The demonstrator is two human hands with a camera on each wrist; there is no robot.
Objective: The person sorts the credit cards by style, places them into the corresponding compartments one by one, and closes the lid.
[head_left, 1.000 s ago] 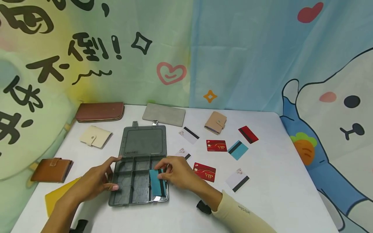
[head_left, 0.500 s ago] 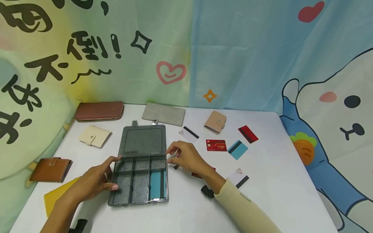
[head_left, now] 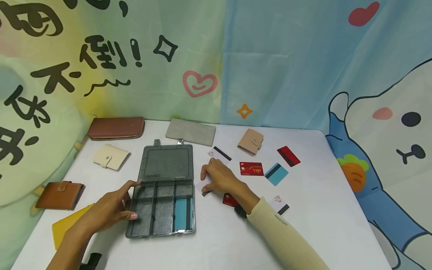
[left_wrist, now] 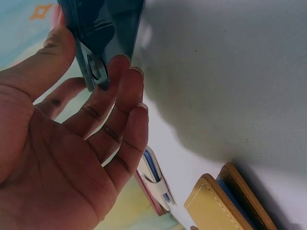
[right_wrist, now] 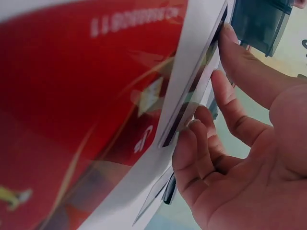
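My left hand [head_left: 113, 210] grips the left side of a grey translucent compartment box [head_left: 162, 216], thumb on the rim, other fingers along its outer side. The lid [head_left: 167, 163] lies folded back. A blue card [head_left: 180, 214] with a black stripe lies in the front right compartment. Right of the box, my right hand [head_left: 221, 178] is over a white card [head_left: 199, 184] on the table and partly hides it. In the right wrist view its thumb touches the card's black stripe [right_wrist: 204, 64], with bent fingers close beside. A red VIP card [head_left: 229, 200] is partly under that wrist.
On the right lie another white card [head_left: 220, 154], a red VIP card [head_left: 251, 168], a blue card [head_left: 276, 174], and a red striped card [head_left: 288, 155]. Wallets stand around: brown [head_left: 116, 128], cream [head_left: 111, 156], tan [head_left: 60, 195], grey [head_left: 190, 132], beige [head_left: 250, 141], and a yellow one [head_left: 64, 230].
My right hand let go of the blue card, which now lies in the front right compartment, and moved right to the white card beside the box. The left hand stays on the box.
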